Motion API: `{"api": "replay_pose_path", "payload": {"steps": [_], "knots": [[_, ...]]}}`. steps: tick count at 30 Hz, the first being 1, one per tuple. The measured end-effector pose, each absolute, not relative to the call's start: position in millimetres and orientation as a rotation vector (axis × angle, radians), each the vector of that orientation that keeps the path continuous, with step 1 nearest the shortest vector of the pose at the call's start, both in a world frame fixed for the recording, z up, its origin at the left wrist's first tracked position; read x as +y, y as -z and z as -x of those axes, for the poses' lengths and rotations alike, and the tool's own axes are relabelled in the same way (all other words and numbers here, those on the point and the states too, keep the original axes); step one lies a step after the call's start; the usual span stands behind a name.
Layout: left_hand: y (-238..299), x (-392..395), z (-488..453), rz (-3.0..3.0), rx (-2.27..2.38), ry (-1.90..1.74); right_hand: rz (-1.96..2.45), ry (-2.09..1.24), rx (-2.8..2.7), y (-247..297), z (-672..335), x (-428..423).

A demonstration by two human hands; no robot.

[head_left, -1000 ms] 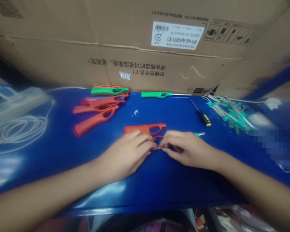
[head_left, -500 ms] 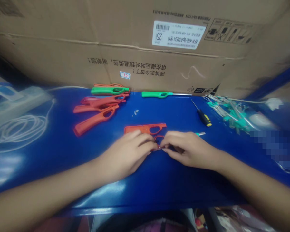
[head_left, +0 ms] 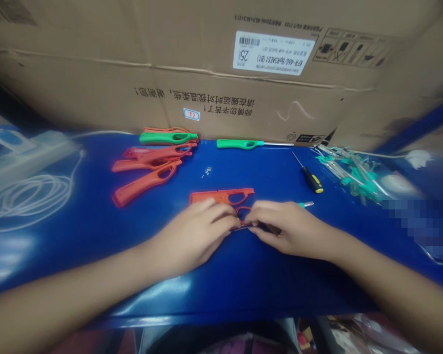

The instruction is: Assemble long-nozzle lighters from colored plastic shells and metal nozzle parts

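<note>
Close together over the blue table (head_left: 280, 280), both my hands grip a red lighter casing (head_left: 242, 210), mostly hidden by the fingers. My left hand (head_left: 197, 236) pinches its left part, fingers closed. From the right, my right hand (head_left: 286, 227) has its thumb and fingers closed on the same piece. Just behind the fingers lies an orange-red casing half (head_left: 224, 195) with a finger loop. A teal and metal tip (head_left: 307, 204) shows beyond my right hand; whether it belongs to the held piece, I cannot tell.
Red and green lighter casings (head_left: 147, 183) lie at left, a green lighter (head_left: 239, 144) at the back. Small white pins (head_left: 207, 172), a screwdriver (head_left: 312, 180) and teal-metal lighter parts (head_left: 360, 172) lie around. A cardboard box (head_left: 192, 49) walls the back; a white cable (head_left: 33, 196) coils at left.
Both hands stay in nearly the same place. The fingers shift only slightly on the red casing; everything else lies as before.
</note>
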State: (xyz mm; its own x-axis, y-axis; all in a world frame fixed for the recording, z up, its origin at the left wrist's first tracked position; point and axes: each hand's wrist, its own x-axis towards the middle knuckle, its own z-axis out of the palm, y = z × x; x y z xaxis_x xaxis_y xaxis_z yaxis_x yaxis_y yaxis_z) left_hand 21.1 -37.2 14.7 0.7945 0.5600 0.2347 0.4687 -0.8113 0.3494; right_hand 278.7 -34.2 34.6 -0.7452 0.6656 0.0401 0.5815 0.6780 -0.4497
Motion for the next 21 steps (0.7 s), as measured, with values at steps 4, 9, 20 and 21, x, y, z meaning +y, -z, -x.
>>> {"api": "replay_pose_path", "payload": {"steps": [4,9,20,21], "knots": [[-15,-37,-22,-2.708,0.788,-0.486,1.019,-0.624,-2.717,-36,-278,-35],[-16,-36,-23,-2.699,0.797,-0.474,1.031,-0.629,-2.716,-39,-278,-35],[-17,-36,-22,-2.722,0.800,-0.470,1.087,-0.364,-2.802,-43,-288,-31],[-17,-36,-22,-2.723,0.799,-0.472,1.081,-0.361,-2.804,-43,-289,-30]]}}
